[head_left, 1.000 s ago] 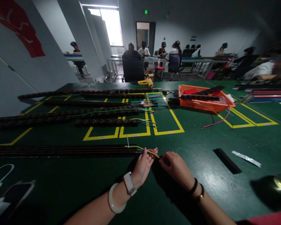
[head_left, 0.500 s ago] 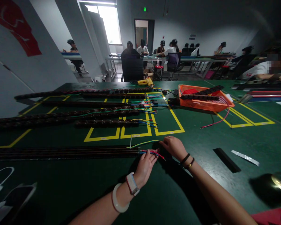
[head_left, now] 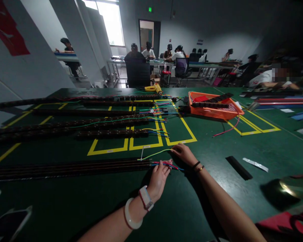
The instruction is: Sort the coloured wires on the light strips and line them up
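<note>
A long black strip bundle (head_left: 91,169) lies across the near part of the table, with loose wires at its right end. My left hand (head_left: 159,178) is closed on the red wire (head_left: 173,165) and the blue wire (head_left: 181,169) near that end; their tips stick out to the right past my fingers. Beyond it, my right hand (head_left: 185,154) pinches the free end of a yellow-green wire (head_left: 155,154), which bows slightly upward from the bundle. A thin white tie (head_left: 142,153) stands up at the base of this wire.
More black wire bundles (head_left: 113,133) lie farther back over yellow tape outlines. Behind them are a yellow heat gun (head_left: 154,88) and an orange basket (head_left: 212,112). To the right lie a black strip (head_left: 239,168) and a white strip (head_left: 255,165). Several people sit at other tables.
The view has shifted slightly. More of the blue wire shows beyond my left fingers, its tip now past the red one. My right hand keeps its pinch on the yellow-green wire.
</note>
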